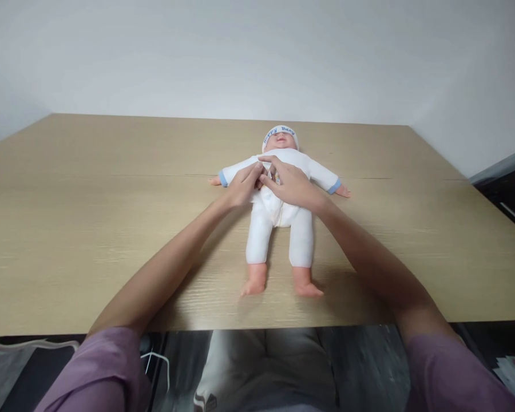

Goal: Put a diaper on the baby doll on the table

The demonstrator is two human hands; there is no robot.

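Note:
A baby doll (302,160) lies on its back on the table, head away from me, arms spread and feet toward me. It wears a white suit with blue cuffs and a white cap (280,131) with blue lettering. Around its hips is a white diaper (278,212), with a small coloured print at the front. My left hand (245,184) is closed on the diaper's left side at the waist, its fingertips partly hidden. My right hand (292,182) reaches across the belly, with bent fingers and thumb at the same edge of the diaper, touching my left fingertips.
The wooden table (111,229) has a thin seam across it and its front edge close to my body. A pale wall (240,57) stands behind it. Dark furniture (506,186) is beyond the right edge. A white cable (165,360) hangs below the front edge.

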